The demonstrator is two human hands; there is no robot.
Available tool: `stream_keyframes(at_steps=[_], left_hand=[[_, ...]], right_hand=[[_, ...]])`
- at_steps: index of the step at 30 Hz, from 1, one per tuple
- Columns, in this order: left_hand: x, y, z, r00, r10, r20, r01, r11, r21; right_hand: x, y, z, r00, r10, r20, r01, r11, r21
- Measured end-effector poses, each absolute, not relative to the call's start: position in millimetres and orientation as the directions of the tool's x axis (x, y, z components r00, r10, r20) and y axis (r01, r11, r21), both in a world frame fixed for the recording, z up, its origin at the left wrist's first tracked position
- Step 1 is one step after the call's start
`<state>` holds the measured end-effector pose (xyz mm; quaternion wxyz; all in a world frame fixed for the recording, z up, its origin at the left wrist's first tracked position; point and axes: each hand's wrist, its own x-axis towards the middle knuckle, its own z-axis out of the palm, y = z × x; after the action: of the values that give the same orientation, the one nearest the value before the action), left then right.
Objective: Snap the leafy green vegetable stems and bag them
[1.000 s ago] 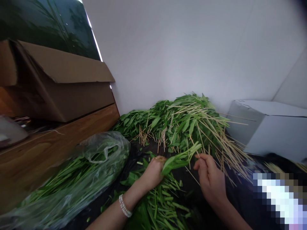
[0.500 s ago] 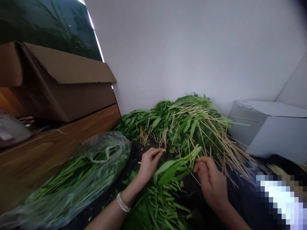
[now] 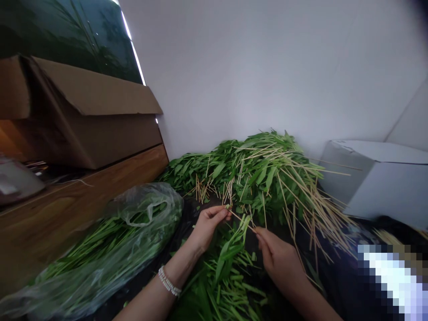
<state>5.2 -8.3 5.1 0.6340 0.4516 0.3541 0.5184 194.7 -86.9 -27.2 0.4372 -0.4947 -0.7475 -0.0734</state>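
Note:
My left hand (image 3: 207, 227), with a beaded bracelet on its wrist, pinches a small piece of green stem (image 3: 228, 207) between thumb and fingers. Closed on a thin wooden skewer (image 3: 251, 229), my right hand (image 3: 281, 261) points it leftward, its tip close to the stem piece. Whether the tip has pierced that piece I cannot tell. Leafy greens (image 3: 227, 256) hang from the skewer between my hands. Below them lies a pile of cut green stems and leaves (image 3: 239, 290).
Behind my hands, a heap of skewered greens (image 3: 217, 167) lies against the white wall (image 3: 254, 67), many sticks jutting right. A clear plastic bag (image 3: 133, 249) of greens sits at left. A cardboard box (image 3: 103, 129) rests on the wooden surface (image 3: 133, 171); a white box (image 3: 384, 183) stands right.
My right hand has moved left and slightly down, bringing the skewer with its greens toward my left hand. My left hand has barely moved and still pinches the stem piece.

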Motion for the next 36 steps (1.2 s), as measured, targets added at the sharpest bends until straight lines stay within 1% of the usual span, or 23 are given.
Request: stream_keyframes(at_steps=[6,13,21,24,29,31,36], left_hand=[[6,-10,7,0.221,0.975,0.031,-0.344,0.048,0.938],[6,-9,6,0.226,0.974,0.03,-0.343,0.051,0.938],[5,-8,4,0.216,0.976,0.027,-0.351,0.052,0.935],[5,-7,5,0.2,0.979,0.037,-0.321,0.03,0.946],[2,-6,5,0.203,0.977,0.072,-0.223,-0.025,0.974],[2,-6,2,0.228,0.972,0.062,-0.219,-0.011,0.976],[3,-4,-3,0.29,0.957,0.014,-0.278,0.07,0.958]], right_hand=[[197,-86,-30,-0.14,0.681,0.719,0.818,0.488,-0.303],[198,-85,-33,-0.143,0.704,0.696,0.82,0.478,-0.315],[197,-85,-34,-0.143,0.702,0.698,0.829,0.47,-0.302],[198,-84,-34,-0.143,0.703,0.697,0.83,0.468,-0.303],[199,-84,-35,-0.143,0.711,0.689,0.832,0.463,-0.305],[199,-84,-37,-0.143,0.719,0.68,0.83,0.461,-0.313],[197,-84,-39,-0.136,0.737,0.662,0.822,0.456,-0.34]])
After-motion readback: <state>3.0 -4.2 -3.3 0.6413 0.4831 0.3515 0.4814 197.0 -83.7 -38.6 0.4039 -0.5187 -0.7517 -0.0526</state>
